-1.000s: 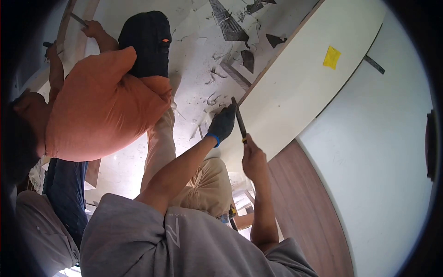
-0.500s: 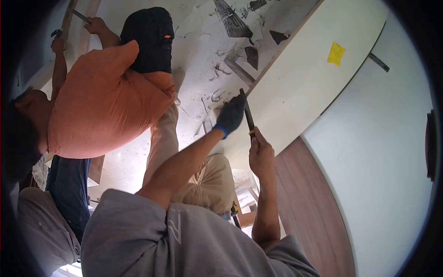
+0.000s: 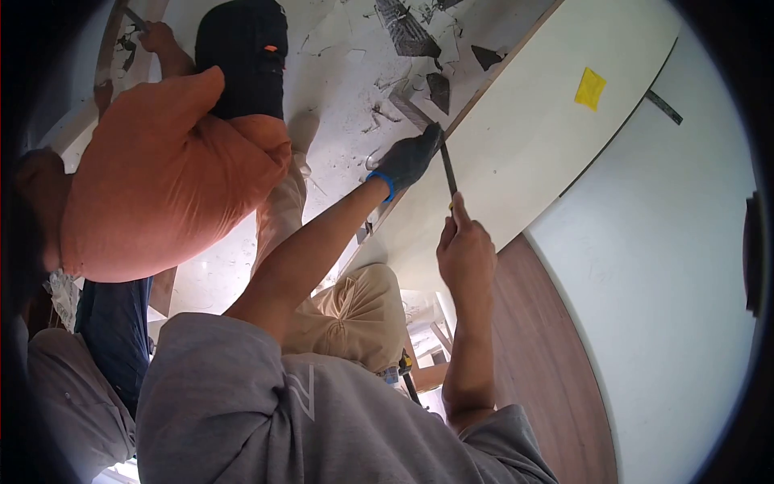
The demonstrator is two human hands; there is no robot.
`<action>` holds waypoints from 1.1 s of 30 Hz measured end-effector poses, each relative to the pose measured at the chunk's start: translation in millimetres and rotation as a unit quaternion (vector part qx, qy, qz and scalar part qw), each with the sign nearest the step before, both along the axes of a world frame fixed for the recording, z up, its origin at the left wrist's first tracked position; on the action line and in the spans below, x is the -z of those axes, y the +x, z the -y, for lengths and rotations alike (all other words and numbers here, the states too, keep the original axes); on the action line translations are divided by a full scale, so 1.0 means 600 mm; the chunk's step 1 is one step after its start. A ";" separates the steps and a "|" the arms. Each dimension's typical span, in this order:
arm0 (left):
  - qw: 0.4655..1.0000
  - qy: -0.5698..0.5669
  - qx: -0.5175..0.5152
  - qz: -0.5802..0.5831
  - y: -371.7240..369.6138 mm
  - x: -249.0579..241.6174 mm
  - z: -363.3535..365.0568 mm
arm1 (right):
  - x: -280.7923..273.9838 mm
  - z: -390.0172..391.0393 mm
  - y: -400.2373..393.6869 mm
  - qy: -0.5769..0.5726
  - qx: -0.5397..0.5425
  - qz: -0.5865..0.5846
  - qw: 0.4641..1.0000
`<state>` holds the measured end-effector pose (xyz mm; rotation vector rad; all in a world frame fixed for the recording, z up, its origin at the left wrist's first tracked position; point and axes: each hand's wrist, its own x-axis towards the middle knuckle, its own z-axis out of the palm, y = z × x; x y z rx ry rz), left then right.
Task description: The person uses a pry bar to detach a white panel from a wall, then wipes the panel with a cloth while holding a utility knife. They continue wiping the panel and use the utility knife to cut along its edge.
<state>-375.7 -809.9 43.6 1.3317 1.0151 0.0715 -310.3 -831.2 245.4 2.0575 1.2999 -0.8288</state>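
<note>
My right hand (image 3: 468,250), bare, is closed round the handle end of a long dark flat file (image 3: 449,169). In a dark glove with a blue cuff, my left hand (image 3: 409,159) grips the far end of that file, its fingers largely hiding the tip. Between the two hands the file lies across the near-left edge of a long cream-white board (image 3: 540,121). The board's narrow edge looks brown.
A yellow paper note (image 3: 590,88) sits on the board. Dark scraps (image 3: 407,32) litter the pale floor. At left, a co-worker in an orange shirt (image 3: 165,185) bends over, holding a flat tool. Brown wood-grain panel (image 3: 548,355) and white surface (image 3: 645,242) lie to the right.
Both hands and the file have moved up and forward along the board's edge. The co-worker has shifted slightly left, and the view has moved a little.
</note>
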 end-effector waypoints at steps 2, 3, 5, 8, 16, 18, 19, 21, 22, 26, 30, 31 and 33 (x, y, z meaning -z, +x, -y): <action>1.000 0.016 -0.024 0.007 0.001 0.027 0.026 | 0.008 0.027 -0.003 -0.019 -0.023 0.009 1.000; 0.995 -0.084 -0.046 0.006 -0.004 0.017 0.010 | 0.025 0.035 -0.003 -0.043 0.003 0.002 0.999; 0.986 -0.154 -0.061 0.004 -0.009 0.012 -0.011 | 0.031 0.029 0.000 -0.032 -0.011 -0.001 0.999; 0.999 0.031 -0.030 -0.002 -0.007 0.007 0.006 | 0.040 0.027 0.004 0.000 0.001 -0.015 1.000; 0.996 -0.080 -0.047 0.017 -0.008 0.032 0.009 | 0.037 0.028 0.016 0.009 0.016 -0.038 0.999; 0.998 -0.059 -0.032 -0.004 -0.002 0.013 0.014 | 0.022 0.047 0.020 0.007 0.011 -0.036 0.999; 0.993 -0.111 -0.028 -0.023 -0.001 0.011 0.026 | 0.034 0.050 0.012 -0.010 0.002 -0.022 1.000; 0.981 -0.188 -0.049 -0.023 -0.004 0.038 0.027 | 0.073 0.048 0.001 -0.064 -0.004 -0.008 0.998; 0.972 -0.223 -0.072 -0.004 -0.006 0.056 0.027 | 0.079 0.041 -0.004 -0.085 0.005 -0.011 0.996; 0.978 -0.179 -0.105 0.004 -0.007 0.007 -0.008 | 0.025 0.026 0.023 0.019 0.025 -0.040 0.999; 0.975 -0.206 -0.081 -0.020 -0.003 0.032 0.006 | 0.063 0.027 -0.004 -0.050 0.014 -0.007 0.999; 0.973 -0.213 -0.091 -0.008 -0.006 0.041 0.007 | 0.071 0.028 -0.004 -0.041 0.008 -0.017 0.999; 0.976 -0.192 -0.106 0.013 -0.010 0.034 0.003 | 0.038 0.027 0.006 -0.003 0.002 -0.023 1.000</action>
